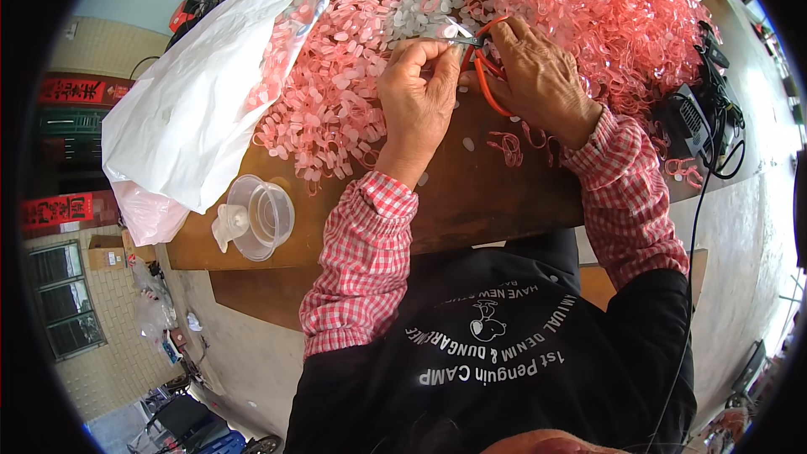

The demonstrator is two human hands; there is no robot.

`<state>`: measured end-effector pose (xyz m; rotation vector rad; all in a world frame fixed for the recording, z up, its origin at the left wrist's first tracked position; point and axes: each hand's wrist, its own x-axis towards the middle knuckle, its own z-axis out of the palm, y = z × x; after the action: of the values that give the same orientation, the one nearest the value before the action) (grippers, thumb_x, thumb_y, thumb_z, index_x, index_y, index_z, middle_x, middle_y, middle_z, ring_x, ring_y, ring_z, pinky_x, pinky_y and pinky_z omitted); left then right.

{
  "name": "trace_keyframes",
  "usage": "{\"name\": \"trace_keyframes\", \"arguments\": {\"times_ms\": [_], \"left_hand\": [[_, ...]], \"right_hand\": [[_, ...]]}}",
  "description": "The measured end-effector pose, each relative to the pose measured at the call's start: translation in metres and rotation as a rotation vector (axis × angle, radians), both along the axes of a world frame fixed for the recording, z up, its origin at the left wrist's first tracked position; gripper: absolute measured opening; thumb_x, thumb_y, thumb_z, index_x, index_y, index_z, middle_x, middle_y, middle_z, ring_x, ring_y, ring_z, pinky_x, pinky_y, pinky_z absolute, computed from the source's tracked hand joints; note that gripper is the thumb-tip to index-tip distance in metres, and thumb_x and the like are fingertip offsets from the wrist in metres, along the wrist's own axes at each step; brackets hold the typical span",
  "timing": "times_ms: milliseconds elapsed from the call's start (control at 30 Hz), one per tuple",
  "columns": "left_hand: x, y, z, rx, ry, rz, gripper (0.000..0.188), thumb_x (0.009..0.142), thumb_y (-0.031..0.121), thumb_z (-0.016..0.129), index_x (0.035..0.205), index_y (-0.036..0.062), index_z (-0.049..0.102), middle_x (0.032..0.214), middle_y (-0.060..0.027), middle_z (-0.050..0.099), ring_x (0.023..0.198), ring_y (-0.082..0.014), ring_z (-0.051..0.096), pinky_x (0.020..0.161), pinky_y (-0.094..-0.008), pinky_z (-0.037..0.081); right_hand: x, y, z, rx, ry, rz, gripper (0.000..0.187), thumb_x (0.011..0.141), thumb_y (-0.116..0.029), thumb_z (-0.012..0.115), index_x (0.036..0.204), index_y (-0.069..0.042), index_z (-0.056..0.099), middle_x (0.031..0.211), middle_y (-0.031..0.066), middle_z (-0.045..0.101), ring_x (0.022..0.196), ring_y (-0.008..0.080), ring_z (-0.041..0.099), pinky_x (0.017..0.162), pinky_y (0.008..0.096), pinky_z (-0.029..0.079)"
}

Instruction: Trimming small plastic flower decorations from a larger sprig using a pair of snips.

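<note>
Near the middle of the table, my right hand [542, 76] is closed round a pair of scissors [482, 77] with orange handles. Their short blades point left, toward the fingertips of my left hand [417, 105]. The left thumb and forefinger are pinched together right by the blades; whatever small piece they hold is too hidden to make out. Beyond both hands lies a patch of whitish translucent plastic pieces [427, 2]. Left of my left hand spreads a pile of small pink plastic pieces [332, 105], and a large heap of pink looped plastic pieces [588, 8] rises past my right hand.
A big white plastic bag [202, 92] lies along the left, its mouth toward the pink pieces. By the near left edge of the brown table [479, 202] stands a clear round tub [273, 217] beside a crumpled whitish item [229, 227]. A small device with black cables [693, 118] sits at right.
</note>
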<state>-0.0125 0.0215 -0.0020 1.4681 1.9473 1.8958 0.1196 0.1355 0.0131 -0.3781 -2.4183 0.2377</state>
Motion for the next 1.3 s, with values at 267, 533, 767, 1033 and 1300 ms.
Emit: {"name": "trace_keyframes", "arguments": {"times_ms": [267, 533, 767, 1033, 1300], "left_hand": [[0.004, 0.000, 0.007, -0.040, -0.042, -0.005, 0.008, 0.087, 0.002, 0.068, 0.087, -0.0051, 0.064, 0.087, -0.0065, 0.061, 0.066, -0.0079, 0.059, 0.057, -0.0228, 0.049], [-0.003, -0.001, 0.004, -0.031, -0.039, 0.014, 0.010, 0.088, 0.004, 0.068, 0.087, -0.0047, 0.064, 0.083, -0.0061, 0.062, 0.066, -0.0076, 0.058, 0.057, -0.0229, 0.048], [-0.009, -0.006, 0.010, -0.145, -0.146, -0.004, 0.011, 0.090, 0.007, 0.066, 0.091, -0.0038, 0.063, 0.077, -0.0056, 0.063, 0.067, -0.0060, 0.057, 0.057, -0.0225, 0.047], [-0.019, -0.005, 0.009, -0.096, 0.236, 0.008, 0.010, 0.092, 0.007, 0.064, 0.099, -0.0006, 0.066, 0.079, -0.0041, 0.063, 0.067, -0.0075, 0.052, 0.060, -0.0235, 0.044], [-0.016, -0.006, 0.013, -0.092, 0.316, 0.050, 0.010, 0.092, 0.006, 0.063, 0.099, -0.0001, 0.066, 0.083, -0.0084, 0.065, 0.071, -0.0145, 0.060, 0.063, -0.0275, 0.048]], "right_hand": [[0.000, 0.006, -0.005, 0.122, 0.040, -0.022, 0.045, 0.081, -0.037, 0.071, 0.103, -0.002, 0.054, 0.093, 0.0153, 0.057, 0.080, 0.0331, 0.061, 0.066, 0.0424, 0.052], [0.003, 0.003, -0.002, 0.002, -0.057, -0.027, 0.045, 0.083, -0.034, 0.072, 0.104, 0.001, 0.054, 0.084, 0.0141, 0.060, 0.071, 0.0338, 0.063, 0.055, 0.0413, 0.050], [0.005, 0.011, -0.006, 0.036, -0.051, -0.012, 0.038, 0.084, -0.032, 0.070, 0.102, -0.001, 0.057, 0.084, 0.0135, 0.061, 0.070, 0.0333, 0.064, 0.054, 0.0412, 0.050], [0.007, 0.015, -0.010, 0.122, 0.012, -0.025, 0.043, 0.081, -0.037, 0.072, 0.104, -0.003, 0.059, 0.087, 0.0128, 0.060, 0.070, 0.0324, 0.063, 0.057, 0.0403, 0.052], [0.007, 0.007, 0.000, -0.016, -0.052, -0.039, 0.045, 0.081, -0.040, 0.073, 0.100, -0.002, 0.058, 0.086, 0.0151, 0.060, 0.072, 0.0341, 0.063, 0.057, 0.0418, 0.050]]}}
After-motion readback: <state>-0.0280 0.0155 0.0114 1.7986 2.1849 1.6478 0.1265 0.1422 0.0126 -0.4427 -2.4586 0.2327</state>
